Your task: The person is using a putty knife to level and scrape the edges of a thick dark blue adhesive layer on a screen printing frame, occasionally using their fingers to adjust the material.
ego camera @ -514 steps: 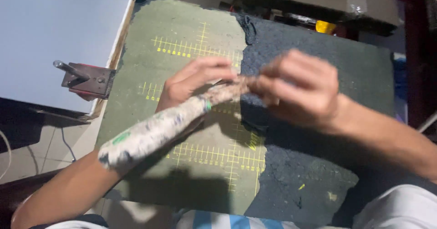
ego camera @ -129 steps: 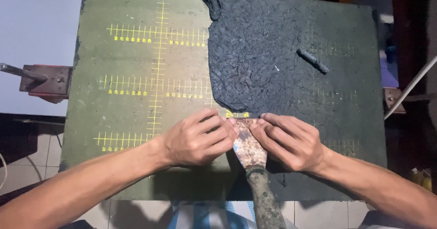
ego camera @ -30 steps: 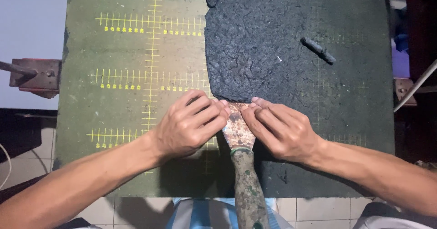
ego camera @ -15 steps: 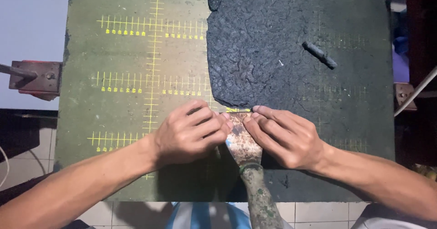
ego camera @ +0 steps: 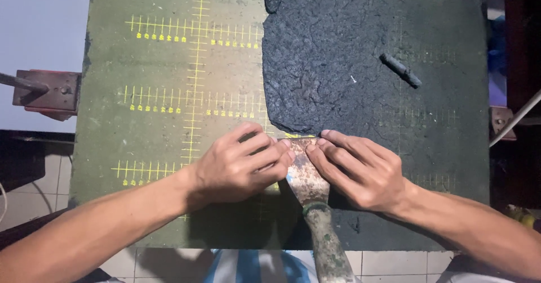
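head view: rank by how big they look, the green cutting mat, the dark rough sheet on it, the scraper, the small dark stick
1. green cutting mat
2. dark rough sheet
3. scraper, though its handle runs out of frame and lies nearer the camera
4. small dark stick

Left of the rusty scraper (ego camera: 307, 176), your green cutting mat (ego camera: 169, 58) lies bare and passable. Right of it, the rough dark sheet (ego camera: 338, 63) carries a small dark stick (ego camera: 400, 70). A metal clamp (ego camera: 48, 90) blocks the mat's left edge.
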